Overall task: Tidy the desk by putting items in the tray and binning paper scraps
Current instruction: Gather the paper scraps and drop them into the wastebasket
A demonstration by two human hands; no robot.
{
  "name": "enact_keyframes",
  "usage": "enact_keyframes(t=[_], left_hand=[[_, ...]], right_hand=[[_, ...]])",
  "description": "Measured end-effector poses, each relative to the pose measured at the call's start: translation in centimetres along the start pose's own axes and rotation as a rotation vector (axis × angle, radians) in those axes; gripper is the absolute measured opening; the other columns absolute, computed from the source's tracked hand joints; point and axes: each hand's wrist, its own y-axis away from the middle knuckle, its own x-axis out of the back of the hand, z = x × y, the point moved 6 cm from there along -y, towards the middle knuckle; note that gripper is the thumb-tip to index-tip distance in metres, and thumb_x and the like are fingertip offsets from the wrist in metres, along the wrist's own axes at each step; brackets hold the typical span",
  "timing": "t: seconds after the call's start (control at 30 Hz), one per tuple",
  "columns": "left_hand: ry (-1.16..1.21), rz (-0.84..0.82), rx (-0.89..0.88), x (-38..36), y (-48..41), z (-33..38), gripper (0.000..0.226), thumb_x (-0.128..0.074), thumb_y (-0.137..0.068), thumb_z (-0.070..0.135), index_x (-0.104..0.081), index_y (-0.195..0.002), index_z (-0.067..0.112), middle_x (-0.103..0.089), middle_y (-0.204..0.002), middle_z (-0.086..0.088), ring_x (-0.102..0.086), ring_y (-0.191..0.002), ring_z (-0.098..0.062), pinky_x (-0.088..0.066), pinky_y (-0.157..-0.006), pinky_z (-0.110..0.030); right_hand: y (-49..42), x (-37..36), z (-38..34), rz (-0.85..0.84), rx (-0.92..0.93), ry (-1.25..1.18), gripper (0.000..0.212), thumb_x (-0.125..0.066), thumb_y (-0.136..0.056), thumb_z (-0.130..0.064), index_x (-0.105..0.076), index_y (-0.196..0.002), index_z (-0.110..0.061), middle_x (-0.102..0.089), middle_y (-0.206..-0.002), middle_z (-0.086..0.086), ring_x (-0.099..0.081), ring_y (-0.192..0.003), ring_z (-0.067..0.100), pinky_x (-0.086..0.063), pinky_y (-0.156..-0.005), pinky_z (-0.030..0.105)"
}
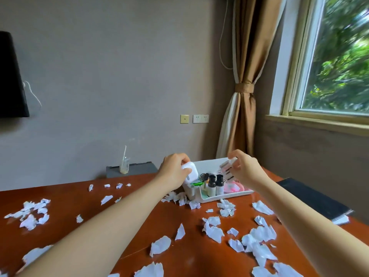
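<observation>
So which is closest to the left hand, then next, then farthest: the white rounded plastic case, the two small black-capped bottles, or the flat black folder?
1. White rounded plastic case: gripped in the left hand itself.
2. Two small black-capped bottles: just to the right, standing in the white tray.
3. Flat black folder: far right edge of the desk.

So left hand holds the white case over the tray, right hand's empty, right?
No. Head view: the right hand isn't empty, it pinches a small packet. The left hand does hold the white case over the tray.
</observation>
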Motion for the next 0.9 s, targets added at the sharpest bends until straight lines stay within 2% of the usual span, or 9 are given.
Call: enact_keyframes(t=[0.13,0.23,0.3,0.37,0.53,0.6,0.67,0.73,0.9], left_hand=[[0.019,-0.062,-0.004,-3.2,-4.0,0.2,0.016,-0.063,-0.086,0.013,-0.066,-0.102,0.013,-0.065,-0.107,-0.007,-0.055,-0.091,-0.018,-0.041,-0.076,-0.024],[-0.01,-0.133,0.016,-5.8,-6.4,-0.4,0.015,-0.065,-0.084,0.014,-0.067,-0.099,0.013,-0.066,-0.106,-0.007,-0.058,-0.092,-0.02,-0.044,-0.075,-0.027],[-0.03,-0.18,0.039,-7.5,-7.7,-0.9,0.018,-0.065,-0.083,0.014,-0.067,-0.1,0.012,-0.066,-0.108,-0.008,-0.061,-0.098,-0.024,-0.049,-0.079,-0.03],[-0.05,-0.23,0.054,-9.1,-8.6,-1.5,0.02,-0.064,-0.082,0.015,-0.065,-0.102,0.01,-0.065,-0.11,-0.01,-0.06,-0.102,-0.026,-0.049,-0.083,-0.031],[-0.097,-0.33,0.063,-12.3,-9.8,-3.1,0.015,-0.065,-0.084,0.017,-0.052,-0.091,0.016,-0.059,-0.105,-0.009,-0.053,-0.088,-0.021,-0.039,-0.072,-0.025],[-0.111,-0.36,0.062,-13.4,-10.0,-3.8,0.016,-0.064,-0.084,0.016,-0.049,-0.089,0.016,-0.055,-0.102,-0.007,-0.052,-0.084,-0.021,-0.039,-0.067,-0.024],[-0.124,-0.381,0.066,-14.2,-10.0,-4.2,0.014,-0.062,-0.084,0.015,-0.049,-0.089,0.016,-0.053,-0.106,-0.007,-0.052,-0.082,-0.022,-0.037,-0.056,-0.023],[-0.137,-0.394,0.055,-14.7,-9.9,-4.2,0.012,-0.061,-0.085,0.014,-0.05,-0.09,0.016,-0.052,-0.104,-0.007,-0.051,-0.08,-0.022,-0.036,-0.053,-0.022],[-0.192,-0.401,0.032,-15.5,-9.8,-4.1,0.011,-0.061,-0.085,0.011,-0.051,-0.088,0.014,-0.055,-0.106,-0.01,-0.05,-0.083,-0.023,-0.041,-0.069,-0.026]], right_hand=[[-3.6,-0.3,2.8,0.051,-0.025,-0.016,0.023,-0.048,-0.092,-0.001,-0.055,-0.11,-0.013,-0.068,-0.105,0.013,-0.065,-0.082,0.023,-0.056,-0.064,0.032],[-5.9,-1.2,4.8,0.066,-0.046,-0.029,0.023,-0.046,-0.092,-0.001,-0.057,-0.108,-0.013,-0.065,-0.103,0.011,-0.061,-0.074,0.02,-0.05,-0.051,0.025],[-7.2,-2.4,6.2,0.063,-0.073,-0.039,0.024,-0.045,-0.091,-0.002,-0.056,-0.107,-0.015,-0.065,-0.104,0.011,-0.06,-0.078,0.021,-0.048,-0.05,0.023],[-8.1,-3.7,7.3,0.056,-0.084,-0.024,0.019,-0.047,-0.091,-0.003,-0.053,-0.101,-0.018,-0.066,-0.102,0.01,-0.062,-0.079,0.023,-0.053,-0.055,0.03],[-9.7,-6.8,8.9,0.004,-0.067,0.062,0.021,-0.048,-0.088,-0.003,-0.047,-0.088,-0.023,-0.068,-0.099,0.008,-0.063,-0.08,0.025,-0.056,-0.061,0.033],[-9.9,-8.0,9.5,-0.038,-0.066,0.102,0.02,-0.051,-0.086,-0.005,-0.052,-0.086,-0.025,-0.069,-0.101,0.007,-0.065,-0.088,0.027,-0.057,-0.073,0.037],[-9.8,-9.1,10.1,-0.092,-0.072,0.148,0.015,-0.054,-0.086,-0.008,-0.061,-0.091,-0.021,-0.069,-0.104,0.0,-0.066,-0.094,0.023,-0.056,-0.079,0.033],[-9.5,-9.7,10.5,-0.097,-0.063,0.202,0.023,-0.059,-0.082,-0.011,-0.064,-0.1,-0.024,-0.067,-0.107,-0.008,-0.065,-0.099,0.019,-0.056,-0.078,0.028],[-8.6,-10.4,11.0,-0.097,-0.023,0.256,0.039,-0.059,-0.082,-0.007,-0.061,-0.119,-0.022,-0.056,-0.124,0.001,-0.054,-0.115,0.027,-0.053,-0.089,0.037]])
